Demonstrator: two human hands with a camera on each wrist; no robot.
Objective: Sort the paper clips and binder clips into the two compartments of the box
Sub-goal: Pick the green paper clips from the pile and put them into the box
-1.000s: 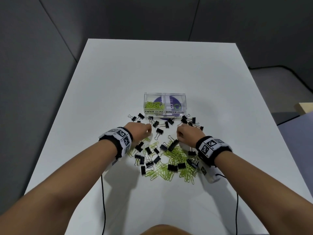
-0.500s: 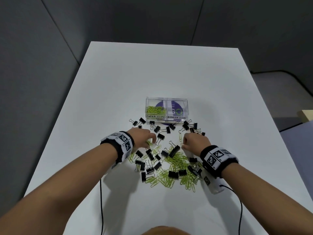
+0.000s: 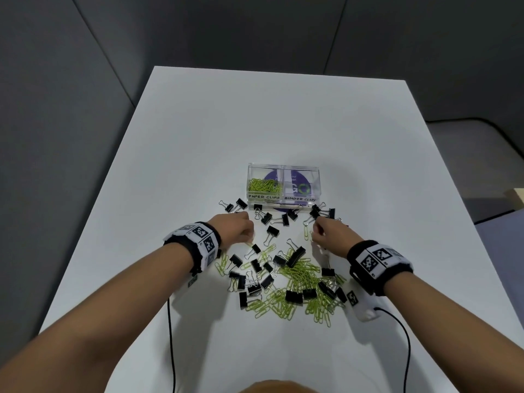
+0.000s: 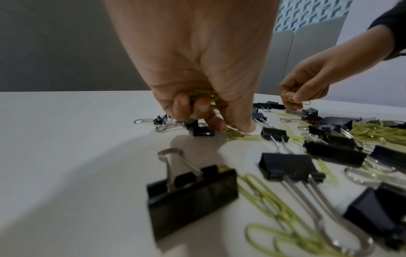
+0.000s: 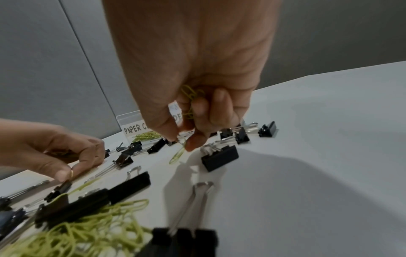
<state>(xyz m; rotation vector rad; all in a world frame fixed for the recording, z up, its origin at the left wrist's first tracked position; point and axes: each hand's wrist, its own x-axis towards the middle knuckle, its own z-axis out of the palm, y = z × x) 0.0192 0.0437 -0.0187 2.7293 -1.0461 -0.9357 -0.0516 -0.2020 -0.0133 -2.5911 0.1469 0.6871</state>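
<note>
Where hands pinch, thin lime-green paper clips point(image 3: 297, 275), wire loops

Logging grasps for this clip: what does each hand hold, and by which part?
Both hold green paper clips. The left hand has some bunched in its curled fingers. The right hand does too, and pinches another paper clip by its upper end.

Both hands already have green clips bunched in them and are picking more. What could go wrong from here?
The left hand and right hand each hold loose green wire paper clips while pinching another; some could slip. The clear plastic two-compartment box has black metal binder clips crowded along its front, so dropped clips may scatter among them.
</note>
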